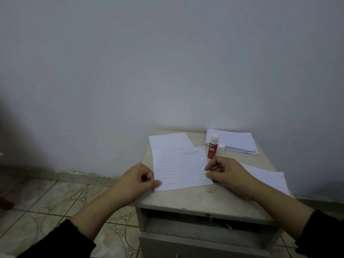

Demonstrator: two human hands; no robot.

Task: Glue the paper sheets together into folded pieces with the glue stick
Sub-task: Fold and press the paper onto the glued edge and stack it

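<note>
Both hands, left hand [138, 180] and right hand [226, 172], pinch the lined sheet [181, 167] near the glue stick [212, 146] (labelled "GLUE STICK").

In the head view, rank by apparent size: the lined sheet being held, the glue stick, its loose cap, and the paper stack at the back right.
1. Lined sheet
2. Paper stack, though it lies farther back, so the gap is unsure
3. Glue stick
4. Cap

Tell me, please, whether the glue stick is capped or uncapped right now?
Uncapped. The glue stick stands upright with its white glue tip bare, and a small white cap sits on the table just to its right.
</note>
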